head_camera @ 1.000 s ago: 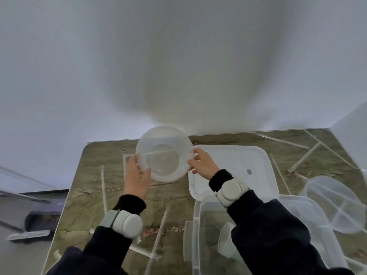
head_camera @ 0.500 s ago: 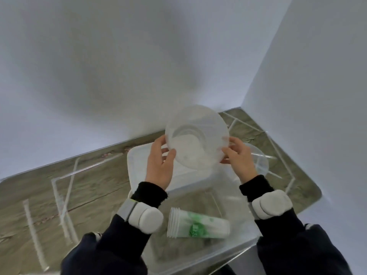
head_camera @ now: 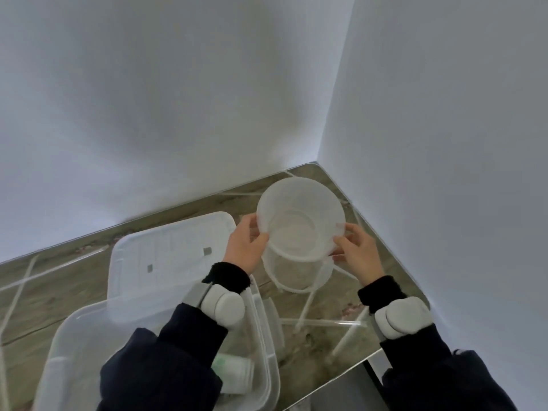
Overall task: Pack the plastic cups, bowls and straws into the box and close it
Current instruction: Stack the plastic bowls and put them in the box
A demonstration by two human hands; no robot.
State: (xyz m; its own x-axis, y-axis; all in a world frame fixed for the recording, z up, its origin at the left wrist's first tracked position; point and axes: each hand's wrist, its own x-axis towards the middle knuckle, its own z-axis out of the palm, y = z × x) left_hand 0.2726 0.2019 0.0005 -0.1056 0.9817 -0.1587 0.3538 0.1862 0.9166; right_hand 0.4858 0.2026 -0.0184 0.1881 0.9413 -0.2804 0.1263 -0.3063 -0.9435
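Both hands hold a clear plastic bowl (head_camera: pixel 299 215) by its rim, tilted toward me: my left hand (head_camera: pixel 246 244) on its left edge, my right hand (head_camera: pixel 357 250) on its right. Directly beneath it a second clear bowl (head_camera: pixel 296 277) rests on the table. The open clear box (head_camera: pixel 267 345) stands at lower left with a stack of green-printed cups (head_camera: pixel 234 370) lying inside, partly hidden by my left sleeve. The white box lid (head_camera: pixel 166 259) lies flat behind the box. Several wrapped straws (head_camera: pixel 320 321) lie crossed on the table near the right bowl.
The marbled table (head_camera: pixel 311 345) sits in a corner of two white walls; its right edge (head_camera: pixel 385 253) runs close by my right hand and its near edge is at lower right. More straws (head_camera: pixel 20 289) lie on the far left.
My hands carried the bowl to the right, from above the lid and box to above the second bowl near the corner. My view also swung right.
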